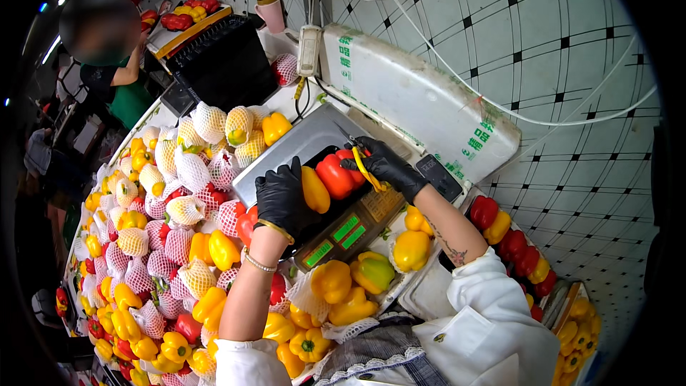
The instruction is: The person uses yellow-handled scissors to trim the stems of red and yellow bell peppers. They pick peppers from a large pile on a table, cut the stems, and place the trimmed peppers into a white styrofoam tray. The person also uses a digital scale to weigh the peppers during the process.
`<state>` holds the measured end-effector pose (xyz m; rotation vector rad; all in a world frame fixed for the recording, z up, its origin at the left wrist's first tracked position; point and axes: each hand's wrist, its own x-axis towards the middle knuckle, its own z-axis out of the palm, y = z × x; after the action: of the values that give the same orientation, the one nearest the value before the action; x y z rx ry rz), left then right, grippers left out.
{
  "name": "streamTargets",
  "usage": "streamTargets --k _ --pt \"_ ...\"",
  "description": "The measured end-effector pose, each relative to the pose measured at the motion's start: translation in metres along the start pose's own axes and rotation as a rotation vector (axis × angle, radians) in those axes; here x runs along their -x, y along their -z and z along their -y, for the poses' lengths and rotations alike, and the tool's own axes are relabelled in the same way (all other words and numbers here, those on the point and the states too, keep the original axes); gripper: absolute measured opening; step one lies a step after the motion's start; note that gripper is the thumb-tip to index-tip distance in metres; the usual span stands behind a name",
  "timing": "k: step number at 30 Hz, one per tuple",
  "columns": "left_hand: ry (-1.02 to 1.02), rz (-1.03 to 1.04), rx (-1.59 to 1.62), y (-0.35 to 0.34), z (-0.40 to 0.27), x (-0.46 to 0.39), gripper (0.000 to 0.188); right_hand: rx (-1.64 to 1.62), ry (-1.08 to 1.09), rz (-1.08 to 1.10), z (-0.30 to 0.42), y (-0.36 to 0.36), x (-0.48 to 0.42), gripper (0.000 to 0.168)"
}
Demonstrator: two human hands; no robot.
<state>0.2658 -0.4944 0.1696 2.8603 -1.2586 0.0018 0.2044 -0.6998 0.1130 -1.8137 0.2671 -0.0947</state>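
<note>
Both hands wear black gloves over a digital scale (293,146) with a metal platform and lit green displays. On it a black tray (320,157) holds a yellow bell pepper (315,190) and red bell peppers (334,176). My left hand (285,193) rests at the tray's left side against the yellow pepper; its fingertips are partly hidden, so its grip cannot be told. My right hand (381,165) holds yellow-handled scissors (366,170), their blades pointing up and left, beside a red pepper at the tray's right end.
Many yellow and red peppers, several in foam net sleeves (193,170), cover the table at left. Loose yellow peppers (331,282) lie in front of the scale. A phone (439,176) and a long foam box (418,102) are at right. Another person (126,80) stands at upper left by a black crate (225,64).
</note>
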Motion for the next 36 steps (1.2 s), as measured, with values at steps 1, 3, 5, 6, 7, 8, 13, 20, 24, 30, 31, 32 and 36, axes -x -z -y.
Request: streamTargets --k 1,3,5,6,7,8,13,20,24,30,31,32,36 --pt "-0.003 0.01 -0.015 0.0 0.0 -0.001 0.096 -0.041 -0.006 0.017 0.004 0.0 0.001 0.046" --pt "0.017 0.057 -0.022 -0.003 -0.001 -0.006 0.096 -0.12 -0.016 0.05 0.016 0.002 0.005 0.045" --pt "0.019 0.096 -0.011 -0.01 0.001 -0.008 0.097 -0.132 -0.041 0.035 0.013 0.003 0.005 0.046" --pt "0.013 0.114 0.001 -0.012 0.001 -0.007 0.098 -0.139 -0.053 0.027 0.011 0.003 0.006 0.047" --pt "0.007 0.132 0.014 -0.013 0.001 -0.006 0.099 -0.134 -0.058 0.025 0.009 0.003 0.004 0.048" --pt "0.009 0.185 -0.046 -0.011 -0.002 -0.008 0.102 -0.13 -0.063 0.024 0.008 0.003 0.002 0.049" --pt "-0.012 -0.068 0.107 -0.007 0.009 0.005 0.101 -0.541 0.042 0.07 0.011 0.004 -0.004 0.03" --pt "0.207 -0.622 0.99 -0.01 0.087 0.062 0.054 -0.281 0.133 -0.554 -0.004 0.077 -0.029 0.012" --pt "0.433 -0.548 1.16 -0.05 0.102 0.11 0.05 0.572 0.206 -0.893 -0.032 0.092 -0.041 0.018" --pt "0.325 -0.566 0.84 -0.061 0.078 0.125 0.07 -0.273 0.069 -0.437 -0.028 0.039 -0.022 0.022" --pt "0.27 -0.565 0.702 -0.051 0.071 0.122 0.073 -0.329 0.059 -0.401 -0.027 0.029 -0.023 0.022" --pt "0.24 -0.535 0.653 -0.047 0.068 0.117 0.079 -0.298 0.121 -0.444 -0.024 0.015 -0.02 0.023" --pt "0.174 -0.477 0.521 -0.012 0.039 0.086 0.085 -0.387 -0.092 -0.227 0.004 0.009 -0.01 0.015"
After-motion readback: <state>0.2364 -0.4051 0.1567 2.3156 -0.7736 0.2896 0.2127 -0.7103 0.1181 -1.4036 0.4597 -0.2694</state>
